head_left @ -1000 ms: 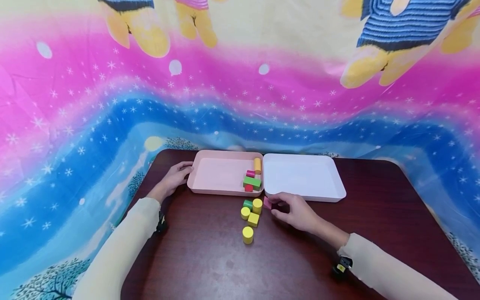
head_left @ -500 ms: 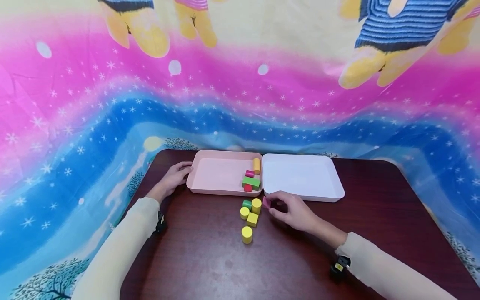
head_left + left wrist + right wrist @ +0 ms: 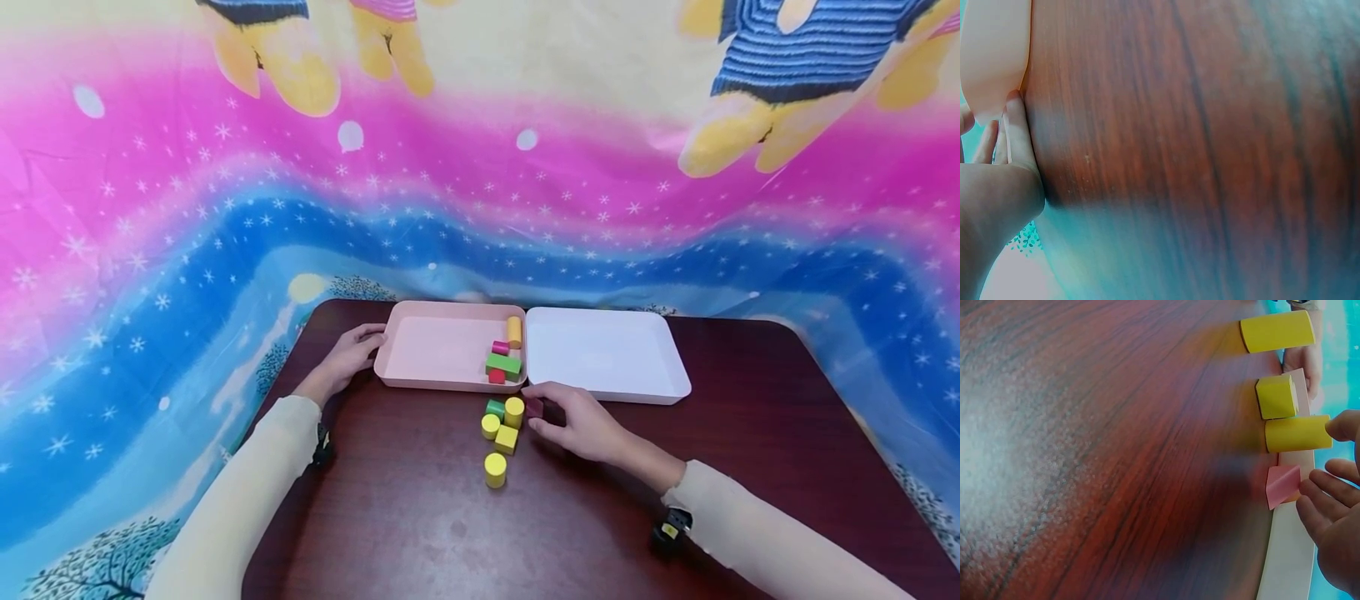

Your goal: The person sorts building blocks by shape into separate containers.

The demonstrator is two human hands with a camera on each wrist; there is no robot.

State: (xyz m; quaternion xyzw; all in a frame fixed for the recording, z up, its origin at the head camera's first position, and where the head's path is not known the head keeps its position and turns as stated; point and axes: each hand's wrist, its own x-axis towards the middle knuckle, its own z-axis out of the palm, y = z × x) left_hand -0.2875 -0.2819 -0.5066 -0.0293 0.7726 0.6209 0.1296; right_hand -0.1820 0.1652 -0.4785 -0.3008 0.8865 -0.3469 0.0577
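My left hand touches the left edge of the pink tray, its fingers lying straight along the wall in the left wrist view. At the near left corner of the white tray, my right hand is spread beside a small pink block, which looks wedge-shaped. Its fingertips reach the block's edge in the right wrist view; whether they touch is unclear. The thumb is near a standing yellow cylinder. Beside that are a green block, a shorter yellow cylinder and a yellow block.
Another yellow cylinder stands nearer on the dark wooden table. Along the pink tray's right side lie an orange cylinder, a magenta block, a green bar and a red block. A patterned cloth hangs behind.
My right hand has shifted slightly left. The pink block beside its fingers now shows a darker face, as if turned. The left hand stays at the pink tray.
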